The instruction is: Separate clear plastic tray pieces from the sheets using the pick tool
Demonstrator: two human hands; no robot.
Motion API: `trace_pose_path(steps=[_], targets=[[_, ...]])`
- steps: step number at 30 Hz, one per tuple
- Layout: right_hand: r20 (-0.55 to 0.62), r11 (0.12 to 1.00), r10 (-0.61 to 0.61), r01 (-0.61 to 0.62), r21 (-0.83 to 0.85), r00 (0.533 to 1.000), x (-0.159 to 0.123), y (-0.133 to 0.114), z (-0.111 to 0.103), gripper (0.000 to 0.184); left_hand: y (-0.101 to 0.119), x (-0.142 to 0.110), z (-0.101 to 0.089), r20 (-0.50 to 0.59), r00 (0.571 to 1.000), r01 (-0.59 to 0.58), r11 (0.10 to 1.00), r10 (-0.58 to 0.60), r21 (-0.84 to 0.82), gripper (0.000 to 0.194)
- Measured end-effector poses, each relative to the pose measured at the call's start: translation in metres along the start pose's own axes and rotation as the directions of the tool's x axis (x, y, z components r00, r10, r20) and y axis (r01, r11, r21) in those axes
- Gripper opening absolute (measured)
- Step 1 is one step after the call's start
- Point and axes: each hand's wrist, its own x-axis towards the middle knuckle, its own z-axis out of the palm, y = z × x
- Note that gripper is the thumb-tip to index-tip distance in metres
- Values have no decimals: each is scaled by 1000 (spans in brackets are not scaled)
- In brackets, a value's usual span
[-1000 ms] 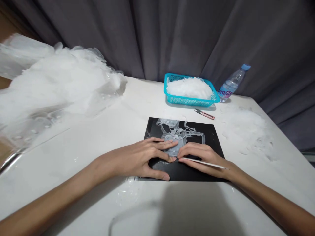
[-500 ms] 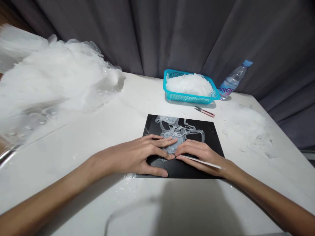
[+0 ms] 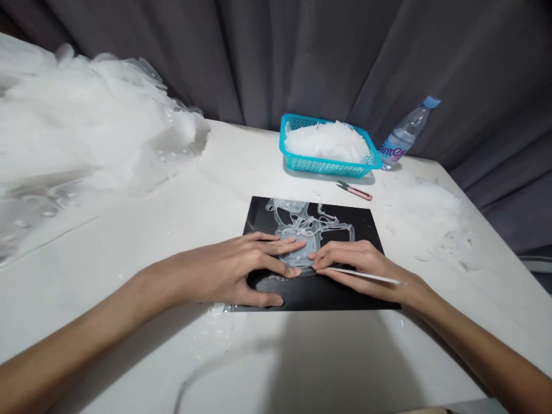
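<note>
left hand point(image 3: 254, 259), spread flat, presses plastic piece point(image 3: 302, 255); right hand point(image 3: 366, 264), pinching white stick point(image 3: 366, 276), has edged rightward: work seemingly advancing along lower edge.

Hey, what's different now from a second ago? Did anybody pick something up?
The right hand slid a little to the right with its white stick, so a gap opened between it and the left hand. Nothing was picked up or let go. The left hand stayed pressed on the plastic; the basket, bottle and snips stayed put.
</note>
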Motion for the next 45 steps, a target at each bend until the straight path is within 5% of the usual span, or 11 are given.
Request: trace_pose_path(steps=[6, 13, 19, 28, 32, 36, 41, 45], targets=[[-49, 999, -13, 15, 51, 999, -1, 1, 5, 14, -2, -1, 1, -13, 1000, -14, 1000, 14, 3, 50], [-72, 983, -123, 112, -149, 990, 4, 3, 10, 14, -1, -1, 1, -28, 999, -29, 999, 28, -32, 50], [-92, 778, -380, 265, -570, 920, 7, 5, 29, 15, 1, -7, -3, -4, 1000, 8, 999, -8, -36, 52], [23, 683, -354, 275, -677, 935, 12, 5, 34, 25, 0, -7, -1, -29, 1000, 1, 997, -4, -77, 49], [-52, 806, -281, 206, -554, 958, 17, 6, 28, 23, 1, -5, -1, 24, 1000, 2, 999, -1, -46, 51], [-242, 978, -22, -29, -204, 970, 33, 13, 10, 22, -1, -6, -1, 22, 1000, 9, 998, -8, -61, 52], [-282, 969, 244, -246, 31, 928, 52, 19, -4, 23, 2, -12, -1, -15, 1000, -2, 998, 1, -65, 52], [-181, 981, 187, -176, 80, 966, 45, 9, -3, 19, 15, -15, -4, -94, 993, 67, 995, -74, -72, 41]])
